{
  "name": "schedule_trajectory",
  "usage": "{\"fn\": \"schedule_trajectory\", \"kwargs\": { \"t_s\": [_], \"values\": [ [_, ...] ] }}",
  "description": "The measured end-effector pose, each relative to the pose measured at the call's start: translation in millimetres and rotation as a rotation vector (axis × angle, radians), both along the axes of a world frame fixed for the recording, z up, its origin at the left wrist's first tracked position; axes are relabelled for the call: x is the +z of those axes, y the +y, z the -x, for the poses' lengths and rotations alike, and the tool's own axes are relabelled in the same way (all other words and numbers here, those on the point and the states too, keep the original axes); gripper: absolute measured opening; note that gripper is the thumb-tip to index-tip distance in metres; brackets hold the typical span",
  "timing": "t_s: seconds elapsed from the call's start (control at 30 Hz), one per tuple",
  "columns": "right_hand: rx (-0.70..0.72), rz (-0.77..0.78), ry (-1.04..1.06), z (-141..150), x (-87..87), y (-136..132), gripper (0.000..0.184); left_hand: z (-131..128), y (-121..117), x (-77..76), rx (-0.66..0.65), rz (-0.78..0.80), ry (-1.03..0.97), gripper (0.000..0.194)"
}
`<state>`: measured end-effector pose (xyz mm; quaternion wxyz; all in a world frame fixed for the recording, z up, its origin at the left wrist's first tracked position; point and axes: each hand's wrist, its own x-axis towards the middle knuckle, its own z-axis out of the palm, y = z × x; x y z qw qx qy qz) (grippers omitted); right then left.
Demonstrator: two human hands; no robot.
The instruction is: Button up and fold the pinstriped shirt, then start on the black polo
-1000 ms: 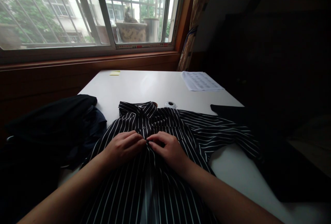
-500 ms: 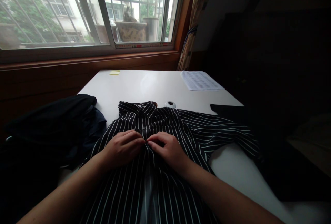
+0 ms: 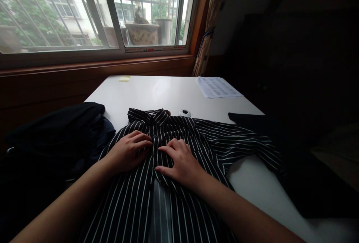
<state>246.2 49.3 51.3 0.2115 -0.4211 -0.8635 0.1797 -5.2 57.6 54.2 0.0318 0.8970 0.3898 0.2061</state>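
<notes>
A black shirt with white stripes [image 3: 193,147] lies front up, its collar [image 3: 148,116] toward the window and one sleeve stretched to the right. Its front is joined near the chest and parts lower down, where greyish inner cloth [image 3: 160,209] shows. A small button [image 3: 155,137] sits on the placket below the collar. My left hand [image 3: 130,149] rests on the shirt left of the placket, fingers loosely spread. On the other side, my right hand [image 3: 179,160] touches the front edge, thumb and forefinger apart. Neither hand grips anything visibly.
The white table [image 3: 157,89] carries a yellow sticky note [image 3: 124,79] and printed papers [image 3: 217,87] at its far side. A white roll [image 3: 184,113] stands just beyond the shirt. Dark clothes [image 3: 61,138] are heaped on the left. A barred window [image 3: 92,15] is behind.
My hands have drawn apart from a pinch at the placket. The left moved slightly up and away; the right opened its thumb and fingers. The lower front gap shows wider.
</notes>
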Motion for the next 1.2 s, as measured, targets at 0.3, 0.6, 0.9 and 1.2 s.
{"fn": "schedule_trajectory", "kwargs": {
  "t_s": [0.3,0.6,0.9,1.2],
  "values": [
    [0.011,-0.056,-0.227,-1,-6.7,-1,0.084,6,0,-0.4,0.010,-0.042,-0.024,0.040],
    [0.041,-0.009,-0.291,-3,-7.9,1,0.094,-1,-11,6.7,-0.291,0.026,-0.029,0.040],
    [0.040,-0.033,-0.253,-3,-9.5,0,0.092,-1,-10,6.2,-0.250,0.065,-0.056,0.032],
    [0.045,-0.027,-0.246,-4,-9.2,0,0.090,-4,-12,8.5,-0.255,0.060,0.016,0.038]
  ]
}}
